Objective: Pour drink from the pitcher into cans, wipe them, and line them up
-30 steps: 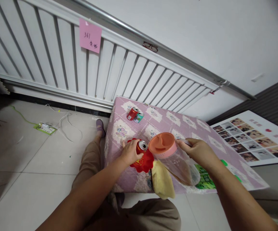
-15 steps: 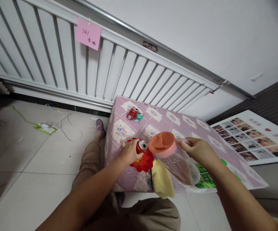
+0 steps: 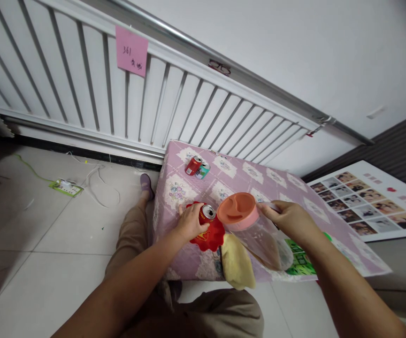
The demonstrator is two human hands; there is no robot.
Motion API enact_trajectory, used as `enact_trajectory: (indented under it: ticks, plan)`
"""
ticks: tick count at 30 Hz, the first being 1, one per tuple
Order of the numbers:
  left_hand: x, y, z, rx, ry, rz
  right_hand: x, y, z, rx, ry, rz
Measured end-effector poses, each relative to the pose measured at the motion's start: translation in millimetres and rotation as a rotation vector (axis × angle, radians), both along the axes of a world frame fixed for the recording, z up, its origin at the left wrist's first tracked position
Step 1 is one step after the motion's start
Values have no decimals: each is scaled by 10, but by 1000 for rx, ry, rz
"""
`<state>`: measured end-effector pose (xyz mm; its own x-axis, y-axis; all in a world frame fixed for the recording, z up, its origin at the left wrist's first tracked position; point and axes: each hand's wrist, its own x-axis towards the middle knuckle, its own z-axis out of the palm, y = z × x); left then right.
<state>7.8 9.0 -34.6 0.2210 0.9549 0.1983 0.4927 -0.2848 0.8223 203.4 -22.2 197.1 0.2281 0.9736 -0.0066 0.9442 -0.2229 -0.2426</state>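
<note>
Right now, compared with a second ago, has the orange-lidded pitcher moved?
No, not noticeably: the pitcher, held in the right hand, keeps practically the same place and tilt against the white radiator.

A lilac floral-clothed table [image 3: 174, 190] beside a white slatted radiator [image 3: 99, 75].
Near the table's far left corner, a red metal drink can [image 3: 193, 165] stands touching a teal metal drink can [image 3: 203, 171]; a soft yellow cloth [image 3: 238, 263] droops over the near edge, and a shiny green printed packet [image 3: 299, 258] lies along that edge, further right. A square pink paper note [image 3: 131, 50] hangs at the radiator's top edge; a white-bordered photo board [image 3: 370, 202] stands beyond the table's right end.
</note>
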Motion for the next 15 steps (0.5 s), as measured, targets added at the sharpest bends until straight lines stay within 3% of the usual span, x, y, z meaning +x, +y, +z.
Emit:
enact_trajectory:
  ticks: [15]
  plan:
    - [1,-6,-12,2,-3,4,2,11,-14,-3,-28,15]
